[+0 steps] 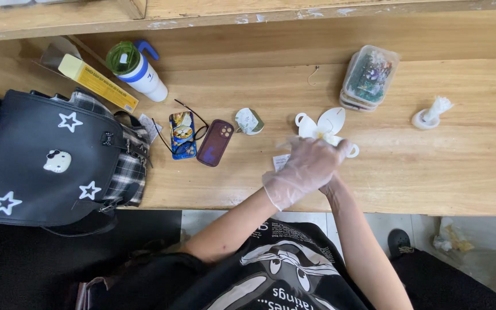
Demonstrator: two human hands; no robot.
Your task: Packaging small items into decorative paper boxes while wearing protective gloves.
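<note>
The white petal-shaped piece [324, 127], lying just left of the stack of clear plastic containers [368, 77], is pinched by the gloved left hand [305, 166] (right hand hidden beneath, grip untellable) and is best held lightly, lest the petals crease.

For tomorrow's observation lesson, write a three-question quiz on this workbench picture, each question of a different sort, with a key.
1. True or false: the gloved left hand rests on the black bag.
2. Which thing lies nearest the maroon phone? A. the clear plastic box B. the phone with a picture case C. the white cone on a disc
3. Fill in: the white petal-shaped pieces lie just beyond the hands, on the wooden ___.

Key
1. False: it is over the white pieces, with the right hand mostly hidden beneath it.
2. B
3. bench
</note>
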